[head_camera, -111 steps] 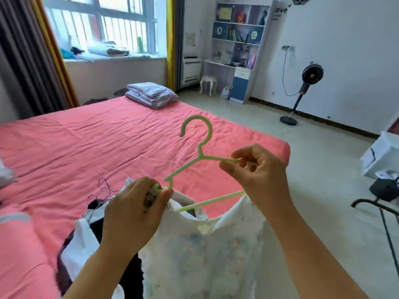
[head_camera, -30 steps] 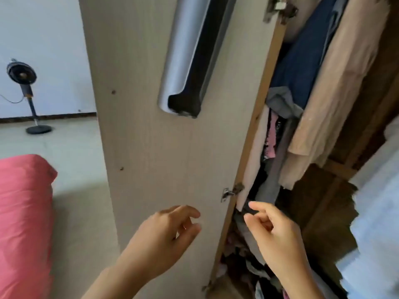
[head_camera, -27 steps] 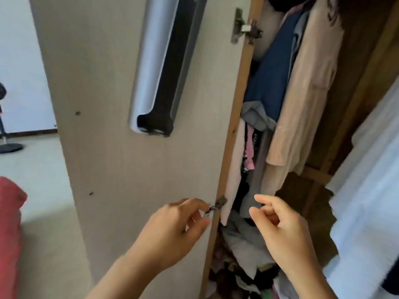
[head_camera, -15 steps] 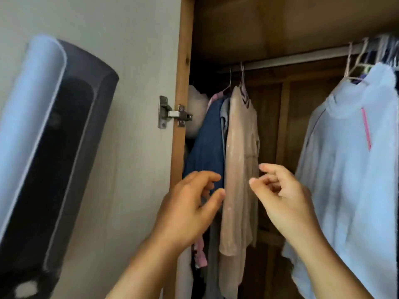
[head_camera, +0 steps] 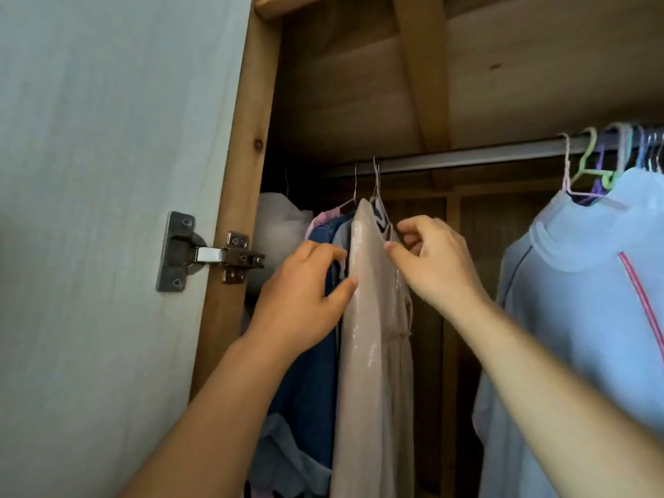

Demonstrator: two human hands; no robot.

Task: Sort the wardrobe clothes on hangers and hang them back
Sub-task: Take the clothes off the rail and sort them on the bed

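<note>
While both hands are up at the clothes, here's how it looks, fingers first:

Left fingers [head_camera: 332, 251]: curled loosely at the left edge of the beige dress [head_camera: 373, 354], thumb tip touching the fabric just under the shoulder. Can't really tell if they've pinched it or are only resting there.

Right fingers [head_camera: 413, 226]: bent, thumb tip pressed on the dress's right shoulder, index hooked just above it by the thin wire hanger [head_camera: 377, 199]. Whether anything is actually gripped, I can't tell.

Left hand [head_camera: 305, 300]: back of it faces the camera, sitting in front of the denim jacket [head_camera: 312, 372].

Right hand [head_camera: 436, 262]: just right of the dress, palm turned toward it.

Dress: hangs edge-on between the two hands, shiny and sequined-looking, on the hanger straight above the fingertips.

Jacket: just left of the left fingers, with something pink [head_camera: 319, 219] and a white bundle [head_camera: 278, 231] further left still.

Rail [head_camera: 467, 158]: metal bar above the fingers, running off to the right.

Light blue top [head_camera: 589, 300]: well to the right of the right hand, pink stripe down the front, on a pale hanger among a bunch of coloured hangers [head_camera: 611, 156].

Door [head_camera: 107, 246]: open, far left of the left hand, with a metal hinge [head_camera: 204, 255] on the wooden frame [head_camera: 237, 210].
</note>
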